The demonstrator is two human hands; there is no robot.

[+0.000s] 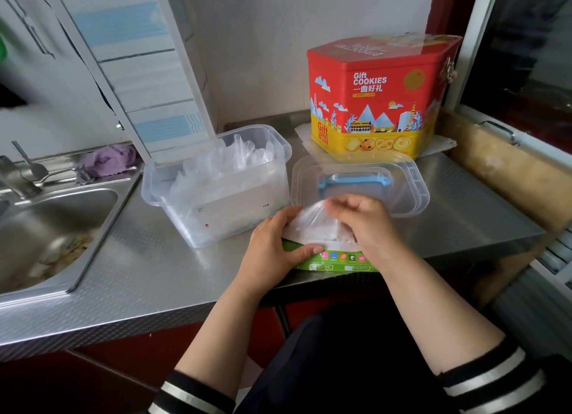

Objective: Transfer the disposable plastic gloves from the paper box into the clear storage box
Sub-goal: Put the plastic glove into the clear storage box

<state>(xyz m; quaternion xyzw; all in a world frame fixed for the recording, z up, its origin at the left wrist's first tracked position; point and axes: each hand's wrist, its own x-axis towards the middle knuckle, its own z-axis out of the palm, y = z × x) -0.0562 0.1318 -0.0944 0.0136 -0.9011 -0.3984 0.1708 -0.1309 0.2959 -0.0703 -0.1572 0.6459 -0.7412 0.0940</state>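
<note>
The steel table [154, 277] ran across in front of me, with the sink [46, 228] sunk into its left end and a faucet [18, 181] behind the basin. At the back right stood a red and yellow cookie tin [380, 95], the biggest thing on the table. Left of it sat the clear storage box [216, 187], open at the top, with a loose heap of plastic gloves [223, 163] already inside. Its clear lid [359, 181] with the blue handle lay flat just beside it on the right, in front of the tin. Nearest me, at the table's front edge, was the green paper box [334, 259]. My left hand [272, 246] gripped its left end, thumb curled along the front face and fingers over the top. My right hand [362, 218] was over the box's opening, its fingers curled and pinching a bunch of thin gloves [312, 221] that rose out of the box. A purple rag [108, 160] lay crumpled on the ledge behind the sink.
</note>
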